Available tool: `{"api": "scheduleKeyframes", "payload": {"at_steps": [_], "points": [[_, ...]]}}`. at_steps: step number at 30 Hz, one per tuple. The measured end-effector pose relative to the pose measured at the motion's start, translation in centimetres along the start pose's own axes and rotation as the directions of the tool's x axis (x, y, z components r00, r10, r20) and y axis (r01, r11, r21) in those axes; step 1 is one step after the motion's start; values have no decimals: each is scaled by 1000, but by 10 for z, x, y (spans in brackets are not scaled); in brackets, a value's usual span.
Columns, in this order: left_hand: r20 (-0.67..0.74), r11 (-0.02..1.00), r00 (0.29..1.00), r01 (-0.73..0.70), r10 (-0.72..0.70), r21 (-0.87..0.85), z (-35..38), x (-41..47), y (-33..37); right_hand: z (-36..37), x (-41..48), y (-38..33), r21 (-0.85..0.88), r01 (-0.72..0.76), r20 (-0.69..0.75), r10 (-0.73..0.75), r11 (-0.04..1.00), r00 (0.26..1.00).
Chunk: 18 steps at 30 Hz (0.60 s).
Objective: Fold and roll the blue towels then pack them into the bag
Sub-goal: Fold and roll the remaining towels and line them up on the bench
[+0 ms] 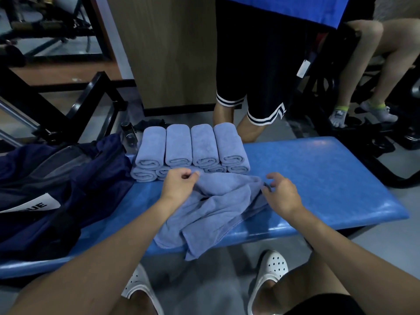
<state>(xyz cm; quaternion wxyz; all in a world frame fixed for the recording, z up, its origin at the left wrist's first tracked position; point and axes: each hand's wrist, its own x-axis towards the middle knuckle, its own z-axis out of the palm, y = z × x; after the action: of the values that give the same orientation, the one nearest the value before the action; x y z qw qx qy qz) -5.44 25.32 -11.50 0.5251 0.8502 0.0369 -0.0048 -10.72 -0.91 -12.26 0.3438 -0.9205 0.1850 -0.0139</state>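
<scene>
Gripping a crumpled loose towel (218, 208) on the blue bench (329, 178), near edge draping off the bench front.
Person's right hand (281, 192) pinches the towel's far right corner. Left hand (179, 185) is curled at the far left edge; can't tell if it has cloth. Rolled towels (193, 151) are stacked in two layers at the bench's far edge. Navy bag (68, 178) lies open on the bench's left end.

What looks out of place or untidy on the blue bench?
One crumpled towel lies unfolded in front of the neat rolled towels, and part of it hangs over the near edge of the bench. Nothing looks spilled or damaged.
</scene>
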Motion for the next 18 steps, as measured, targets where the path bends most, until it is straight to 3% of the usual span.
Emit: {"api": "scheduleKeyframes", "payload": {"at_steps": [3,6,13,18], "points": [[-48,999,998,-48,47,-26,-8,0,-2,7,-3,11,-44,-164,75,167,985,983],[-101,995,990,-97,94,-22,-17,-3,-1,12,-11,13,-74,-174,137,182,982,974],[-100,992,990,-104,96,-76,-31,-14,1,28,-14,-1,-19,-191,93,192,981,977],[-104,989,990,-102,92,-104,-42,-19,3,38,-17,-14,-95,-208,73,216,973,974]]}}
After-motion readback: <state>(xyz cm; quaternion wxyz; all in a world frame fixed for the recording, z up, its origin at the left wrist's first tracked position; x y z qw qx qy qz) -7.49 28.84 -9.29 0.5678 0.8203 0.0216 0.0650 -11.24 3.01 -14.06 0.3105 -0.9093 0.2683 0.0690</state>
